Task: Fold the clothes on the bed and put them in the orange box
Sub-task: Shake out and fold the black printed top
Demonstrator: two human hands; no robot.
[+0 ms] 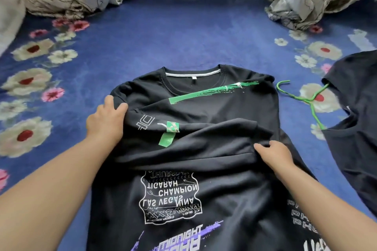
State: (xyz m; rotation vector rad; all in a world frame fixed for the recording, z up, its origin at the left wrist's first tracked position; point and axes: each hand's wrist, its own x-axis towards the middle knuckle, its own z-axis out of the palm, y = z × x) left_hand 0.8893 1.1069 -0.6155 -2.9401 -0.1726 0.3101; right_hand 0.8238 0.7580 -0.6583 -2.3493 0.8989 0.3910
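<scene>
Both hands, left [106, 122] and right [273, 154], grip the black T-shirt [204, 149].

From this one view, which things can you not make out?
- Orange box: not in the head view at all.
- Black shirt: its hem is cut off by the bottom edge.
- Second shirt: cut off by the right edge.
- Green hanger: its lower end is hidden under the second shirt.

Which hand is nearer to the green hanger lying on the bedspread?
Right. The right hand grips the black shirt at its right side, below and left of the green hanger. The left hand holds the shirt's folded sleeve on the far side.
</scene>
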